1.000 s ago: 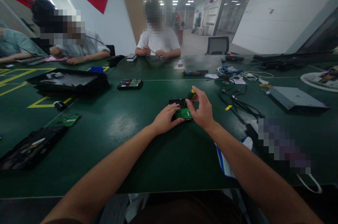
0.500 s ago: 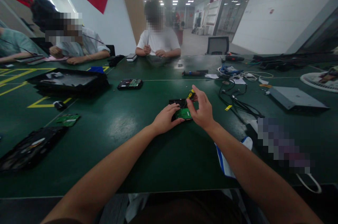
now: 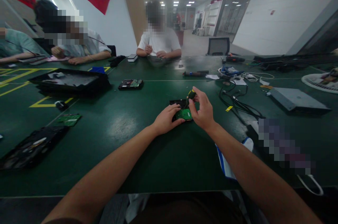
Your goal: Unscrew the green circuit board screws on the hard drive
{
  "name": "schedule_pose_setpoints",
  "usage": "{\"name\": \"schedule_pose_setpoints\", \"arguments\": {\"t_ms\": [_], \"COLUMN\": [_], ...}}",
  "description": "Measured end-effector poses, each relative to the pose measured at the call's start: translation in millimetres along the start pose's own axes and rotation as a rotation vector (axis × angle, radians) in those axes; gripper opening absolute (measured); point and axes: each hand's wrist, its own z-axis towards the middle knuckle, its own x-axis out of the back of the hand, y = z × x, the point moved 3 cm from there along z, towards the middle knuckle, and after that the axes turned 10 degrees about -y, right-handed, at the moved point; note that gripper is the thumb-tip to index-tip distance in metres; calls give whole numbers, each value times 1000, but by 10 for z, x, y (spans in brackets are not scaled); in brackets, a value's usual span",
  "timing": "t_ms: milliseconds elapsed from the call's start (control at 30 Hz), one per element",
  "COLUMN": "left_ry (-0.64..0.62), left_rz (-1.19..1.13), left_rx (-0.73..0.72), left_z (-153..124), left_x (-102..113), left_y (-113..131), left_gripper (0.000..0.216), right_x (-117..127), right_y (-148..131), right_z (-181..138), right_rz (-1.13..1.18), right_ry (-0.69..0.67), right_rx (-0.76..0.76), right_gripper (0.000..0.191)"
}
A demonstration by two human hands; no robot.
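A small black device with a green circuit board (image 3: 185, 114) lies on the green tabletop in front of me. My left hand (image 3: 167, 119) steadies it from the left, fingers over its black upper part and thumb along the near edge of the board. In my right hand (image 3: 202, 109) is a screwdriver (image 3: 191, 94) with a black and yellow handle, gripped between thumb and fingers. It stands roughly upright over the device's right side. Its tip is too small and dark to make out.
Black trays (image 3: 70, 81), another device with a board (image 3: 130, 84), a loose circuit board (image 3: 69, 119) and a black casing (image 3: 34, 146) lie to the left. At right are tangled cables (image 3: 241, 102), a grey metal box (image 3: 298, 98) and a blue-white cloth (image 3: 224, 164). Co-workers sit opposite.
The screwdriver handle has turned in my right fingers and stands more upright. My left hand and the device keep their places; the view has shifted slightly.
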Motion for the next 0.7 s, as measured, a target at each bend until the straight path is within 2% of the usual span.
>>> {"name": "schedule_pose_setpoints", "arguments": {"t_ms": [167,700], "left_ry": [0,-10], "left_rz": [-2,2], "left_rx": [7,12], "left_z": [-3,0], "left_x": [0,-1], "left_y": [0,-2], "left_gripper": [59,61], "right_x": [18,19], "right_y": [-4,-32], "right_z": [3,4], "right_rz": [-9,-5], "right_ry": [39,15], "right_rx": [8,10], "right_gripper": [54,55]}}
